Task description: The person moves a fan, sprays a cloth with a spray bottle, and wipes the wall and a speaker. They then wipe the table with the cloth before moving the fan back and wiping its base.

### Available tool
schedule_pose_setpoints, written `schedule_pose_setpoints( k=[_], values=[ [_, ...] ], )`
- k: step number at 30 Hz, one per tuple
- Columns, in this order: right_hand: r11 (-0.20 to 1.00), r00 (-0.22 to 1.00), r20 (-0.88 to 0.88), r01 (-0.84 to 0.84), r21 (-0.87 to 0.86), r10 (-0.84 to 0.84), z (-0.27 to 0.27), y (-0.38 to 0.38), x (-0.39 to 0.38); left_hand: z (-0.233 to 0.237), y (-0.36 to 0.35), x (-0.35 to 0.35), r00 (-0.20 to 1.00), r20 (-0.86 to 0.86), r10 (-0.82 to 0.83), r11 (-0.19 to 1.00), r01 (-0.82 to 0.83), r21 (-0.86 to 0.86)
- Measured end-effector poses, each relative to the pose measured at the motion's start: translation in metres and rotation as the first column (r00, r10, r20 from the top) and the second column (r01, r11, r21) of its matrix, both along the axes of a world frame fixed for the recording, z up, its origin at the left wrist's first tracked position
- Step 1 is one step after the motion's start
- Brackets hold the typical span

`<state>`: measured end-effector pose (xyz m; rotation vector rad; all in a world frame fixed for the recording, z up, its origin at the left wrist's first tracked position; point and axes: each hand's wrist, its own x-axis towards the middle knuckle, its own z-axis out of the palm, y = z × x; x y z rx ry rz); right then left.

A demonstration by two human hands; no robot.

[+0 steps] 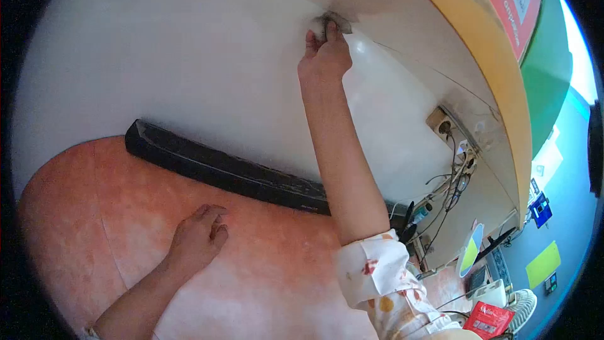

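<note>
My right hand (324,56) reaches up the white wall (189,56) and presses a small grey scraper-like piece (333,23) against it, fingers closed over the piece. A dark smudge surrounds that spot on the wall. My left hand (200,236) rests flat on the orange floor tiles (94,214), fingers loosely curled and holding nothing. It lies just in front of the black baseboard (220,170) that runs along the foot of the wall.
A wall socket (442,124) with several cables (450,195) hangs at the right. Further right are a yellow door frame (497,69), a red packet (487,321), a fan (522,305) and small clutter on the floor.
</note>
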<state>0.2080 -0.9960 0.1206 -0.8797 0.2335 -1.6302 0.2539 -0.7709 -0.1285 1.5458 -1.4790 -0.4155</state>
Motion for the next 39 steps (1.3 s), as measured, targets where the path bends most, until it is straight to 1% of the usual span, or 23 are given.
schedule_pose_setpoints(
  k=[3,5,7,8,9,12,15,16,17,18,20,21,22,24,26,28,29,31,32,33,34,36,39],
  values=[
    [0.992,0.990,0.048,-0.130,0.002,0.130,0.011,0.032,-0.020,-0.002,-0.004,0.002,1.000,-0.014,0.000,1.000,0.000,-0.015],
    [0.975,0.989,-0.014,-0.148,-0.167,0.148,-0.002,0.075,-0.034,-0.003,-0.004,0.002,1.000,-0.016,0.008,1.000,-0.008,-0.004],
    [0.959,0.986,-0.068,-0.166,-0.229,0.154,-0.005,0.129,-0.055,-0.011,-0.008,0.004,1.000,0.007,0.027,0.997,-0.026,-0.067],
    [0.932,0.982,-0.063,-0.188,-0.311,0.177,-0.008,0.145,-0.065,-0.014,-0.008,0.004,0.999,0.016,0.034,0.994,-0.032,-0.100],
    [0.896,0.978,-0.061,-0.208,-0.392,0.201,-0.010,0.158,-0.073,-0.010,-0.006,0.003,1.000,-0.001,0.030,0.997,-0.030,-0.076],
    [0.883,0.983,-0.054,-0.182,-0.434,0.176,-0.013,0.179,-0.090,0.000,-0.001,0.004,0.999,-0.036,0.020,1.000,-0.021,-0.018],
    [0.892,0.993,-0.045,-0.114,-0.438,0.105,-0.019,0.198,-0.101,-0.004,-0.004,0.005,0.999,-0.051,0.007,1.000,-0.009,-0.029],
    [0.886,0.995,-0.026,-0.098,-0.454,0.097,-0.025,0.191,-0.103,-0.008,-0.004,0.004,0.998,-0.059,0.006,0.998,-0.010,-0.054],
    [0.917,0.997,-0.020,-0.082,-0.391,0.081,-0.031,0.176,-0.099,-0.010,-0.005,0.004,0.998,-0.065,0.004,0.997,-0.009,-0.078],
    [0.944,0.998,-0.009,-0.063,-0.322,0.064,-0.036,0.154,-0.091,-0.011,-0.005,0.004,0.998,-0.060,0.008,0.998,-0.012,-0.066],
    [0.998,1.000,0.006,-0.001,-0.068,0.002,-0.043,0.088,-0.068,-0.011,-0.007,0.005,0.999,-0.049,0.018,0.999,-0.020,-0.041],
    [1.000,0.999,-0.052,-0.003,-0.020,0.002,-0.037,0.067,-0.053,-0.011,-0.007,0.005,0.999,-0.048,0.011,0.999,-0.013,-0.041],
    [1.000,0.998,-0.054,-0.018,0.011,0.019,-0.032,0.034,-0.041,-0.012,-0.008,0.005,0.999,-0.048,0.005,0.999,-0.007,-0.041],
    [0.997,0.995,-0.069,0.062,-0.046,-0.065,-0.010,-0.005,-0.024,-0.011,-0.007,0.005,0.998,-0.071,0.000,0.999,-0.002,-0.037],
    [0.990,0.962,-0.252,0.083,-0.114,-0.110,0.006,-0.049,-0.019,-0.005,-0.004,0.004,0.994,-0.112,0.001,1.000,-0.004,-0.027],
    [0.971,0.920,-0.352,0.100,-0.219,-0.174,0.008,-0.049,-0.024,0.000,-0.002,0.002,0.996,-0.084,0.004,1.000,-0.004,-0.007],
    [0.951,0.908,-0.360,0.107,-0.292,-0.213,0.004,-0.047,-0.028,0.002,-0.001,0.003,0.998,-0.069,0.009,1.000,-0.009,-0.001],
    [0.964,0.952,-0.292,0.013,-0.265,-0.093,0.002,0.017,-0.036,-0.009,-0.007,0.003,0.997,-0.071,0.012,0.999,-0.014,-0.030],
    [0.980,0.978,-0.198,-0.102,-0.170,0.068,0.007,0.083,-0.039,-0.013,-0.008,0.004,0.997,-0.069,0.017,0.999,-0.020,-0.041],
    [0.956,0.970,-0.201,-0.183,-0.228,0.138,0.006,0.118,-0.045,-0.012,-0.006,0.005,0.997,-0.069,0.024,0.998,-0.027,-0.050],
    [0.923,0.956,-0.210,-0.261,-0.283,0.206,0.005,0.144,-0.053,-0.009,-0.005,0.004,0.997,-0.070,0.029,0.998,-0.033,-0.058],
    [0.877,0.933,-0.195,-0.352,-0.326,0.302,0.003,0.178,-0.068,-0.008,-0.004,0.003,0.997,-0.068,0.027,0.998,-0.031,-0.058],
    [0.877,0.930,-0.076,-0.364,-0.314,0.359,-0.001,0.208,-0.083,-0.012,-0.007,0.003,0.998,-0.053,0.033,0.998,-0.036,-0.052]
  ],
)
